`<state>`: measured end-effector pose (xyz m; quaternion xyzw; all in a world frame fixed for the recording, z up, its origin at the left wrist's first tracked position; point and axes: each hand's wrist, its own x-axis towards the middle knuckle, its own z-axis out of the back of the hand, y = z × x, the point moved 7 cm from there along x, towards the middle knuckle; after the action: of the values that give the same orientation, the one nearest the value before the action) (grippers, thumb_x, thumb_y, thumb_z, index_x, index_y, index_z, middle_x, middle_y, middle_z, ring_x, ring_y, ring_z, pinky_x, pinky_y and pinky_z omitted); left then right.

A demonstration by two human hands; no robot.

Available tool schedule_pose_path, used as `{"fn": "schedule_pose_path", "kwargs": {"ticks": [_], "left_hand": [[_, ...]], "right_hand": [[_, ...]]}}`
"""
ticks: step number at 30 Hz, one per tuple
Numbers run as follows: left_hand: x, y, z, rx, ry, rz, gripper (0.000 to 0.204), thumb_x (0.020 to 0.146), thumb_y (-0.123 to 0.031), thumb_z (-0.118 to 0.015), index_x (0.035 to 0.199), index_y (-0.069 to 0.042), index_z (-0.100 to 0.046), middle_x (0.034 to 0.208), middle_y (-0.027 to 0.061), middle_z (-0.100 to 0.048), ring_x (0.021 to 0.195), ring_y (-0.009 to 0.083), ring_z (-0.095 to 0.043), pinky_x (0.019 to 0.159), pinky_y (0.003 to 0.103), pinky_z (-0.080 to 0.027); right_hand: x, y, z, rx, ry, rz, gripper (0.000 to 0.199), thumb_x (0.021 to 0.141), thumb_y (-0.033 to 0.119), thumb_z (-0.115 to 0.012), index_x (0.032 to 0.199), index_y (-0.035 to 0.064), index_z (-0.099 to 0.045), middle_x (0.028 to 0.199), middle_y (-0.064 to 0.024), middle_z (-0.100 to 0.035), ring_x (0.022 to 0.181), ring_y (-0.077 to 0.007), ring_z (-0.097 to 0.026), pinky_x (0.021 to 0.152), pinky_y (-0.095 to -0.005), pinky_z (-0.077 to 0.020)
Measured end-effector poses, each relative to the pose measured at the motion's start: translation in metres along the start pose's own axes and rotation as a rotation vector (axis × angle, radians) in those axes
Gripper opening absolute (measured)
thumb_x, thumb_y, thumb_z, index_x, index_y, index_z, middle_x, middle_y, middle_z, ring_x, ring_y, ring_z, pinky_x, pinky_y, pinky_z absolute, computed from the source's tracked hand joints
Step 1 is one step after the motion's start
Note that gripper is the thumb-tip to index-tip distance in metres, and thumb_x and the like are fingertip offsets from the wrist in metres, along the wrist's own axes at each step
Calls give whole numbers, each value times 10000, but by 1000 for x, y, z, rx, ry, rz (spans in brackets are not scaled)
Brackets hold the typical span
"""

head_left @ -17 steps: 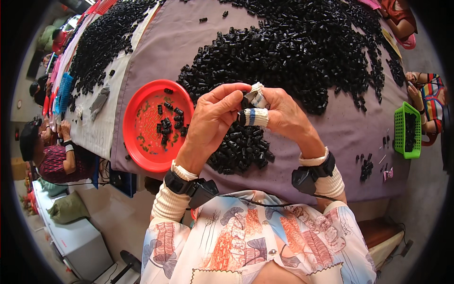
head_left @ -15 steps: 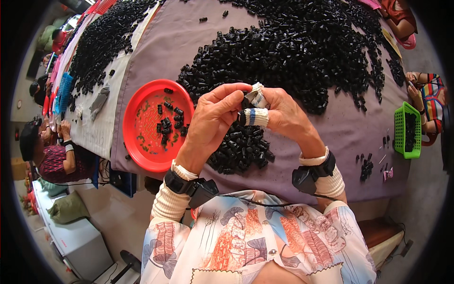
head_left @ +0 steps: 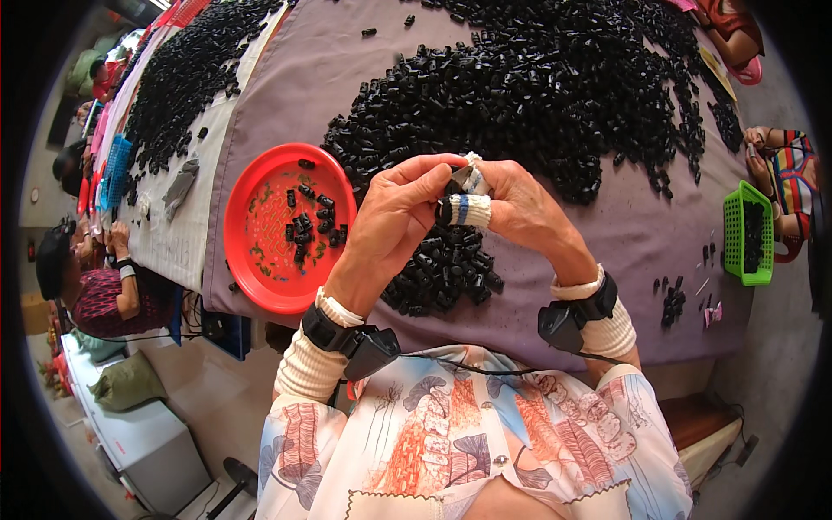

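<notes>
My left hand is closed in a pinch, thumb and forefinger together at a small black plastic part, mostly hidden by the fingers. Meeting it fingertip to fingertip, my right hand is curled, with white knitted finger covers striped blue and black on its thumb and finger. A small greyish, pointed edge shows between the fingertips; I cannot make out what my right fingers grip. Below the hands lies a small heap of black plastic parts. To the left, a red round tray holds several such parts.
A large pile of black parts spreads over the purple-grey cloth beyond my hands. A green basket stands at the right edge, near a co-worker's hands. Another person sits at the left table, near a blue basket.
Both hands stay together at nearly the same spot. My fingertips have shifted slightly around the small part, and the view has moved a little.
</notes>
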<state>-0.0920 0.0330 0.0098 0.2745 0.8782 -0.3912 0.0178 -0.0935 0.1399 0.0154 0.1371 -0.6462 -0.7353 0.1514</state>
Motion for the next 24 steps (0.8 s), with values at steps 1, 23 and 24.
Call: {"fn": "schedule_pose_path", "kwargs": {"ticks": [1, 23, 24], "left_hand": [[0, 0, 0, 1, -1, 1, 220, 883, -111, -533, 1030, 46, -578, 928, 96, -614, 823, 135, -600, 747, 268, -504], [0, 10, -1, -36, -5, 29, 221, 884, -113, -530, 1041, 36, -577, 934, 94, -616, 811, 130, -598, 733, 266, -509], [0, 10, -1, -26, -7, 29, 219, 883, -114, -533, 1036, 34, -580, 932, 93, -616, 812, 130, -599, 733, 267, -509]], "right_hand": [[0, -3, 0, -43, 2, -10, 319, 732, 285, -690, 705, 1, -545, 603, 7, -447, 568, -92, -410, 515, -273, -353], [-5, -1, 6, -85, -53, 28, 372, 668, 312, -725, 687, -1, -525, 592, -21, -444, 544, -110, -408, 503, -287, -357], [-5, -1, 6, -85, -53, 26, 372, 668, 312, -725, 687, -1, -525, 592, -21, -444, 544, -110, -408, 503, -287, -357]]}}
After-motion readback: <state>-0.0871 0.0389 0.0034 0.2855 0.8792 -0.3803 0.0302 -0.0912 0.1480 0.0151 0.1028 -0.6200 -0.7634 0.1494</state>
